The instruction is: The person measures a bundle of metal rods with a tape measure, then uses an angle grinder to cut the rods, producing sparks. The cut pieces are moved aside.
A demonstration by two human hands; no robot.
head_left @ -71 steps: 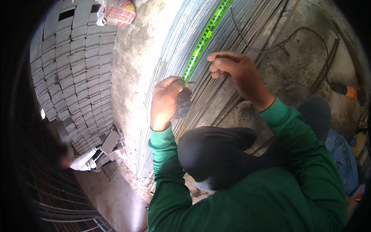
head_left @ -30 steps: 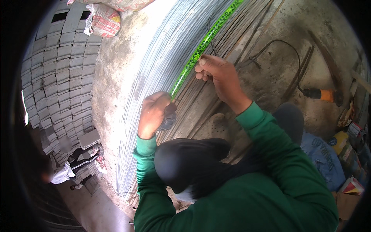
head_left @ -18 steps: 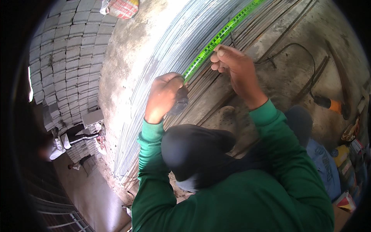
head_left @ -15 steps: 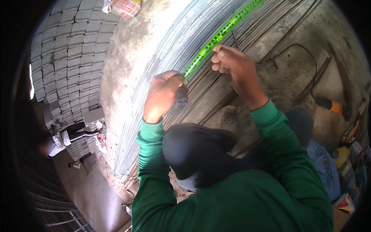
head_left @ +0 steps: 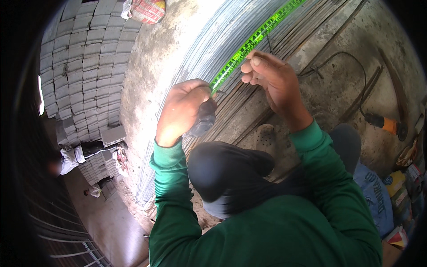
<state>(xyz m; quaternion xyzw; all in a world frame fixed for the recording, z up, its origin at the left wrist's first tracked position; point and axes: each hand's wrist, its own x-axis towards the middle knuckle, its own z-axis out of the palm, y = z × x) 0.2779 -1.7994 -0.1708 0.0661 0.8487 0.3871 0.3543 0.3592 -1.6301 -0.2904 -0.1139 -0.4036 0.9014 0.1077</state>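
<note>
At the far left, a co-worker in white (head_left: 69,161) is beside a tall stack of grey blocks (head_left: 84,66); a red-and-white bag (head_left: 149,11) lies near the stack, on the left edge of the concrete floor (head_left: 144,49). The left hand (head_left: 182,107) is closed around a dark tape measure case (head_left: 203,121), thumb at its mouth, above a bundle of long metal rods (head_left: 189,58). From there the bright green tape blade (head_left: 258,38) runs obliquely over the bundle and out of view past its upper end. The right hand (head_left: 278,82) has its fingers curled, thumb and forefinger drawn together just beside the blade's right edge; whether they pinch it, I cannot tell. A perforated shoe (head_left: 265,137) is near the bundle's right edge. Farther right, an orange-and-black power tool (head_left: 383,123) and a blue bag (head_left: 374,196) lie toward the floor's right edge.
</note>
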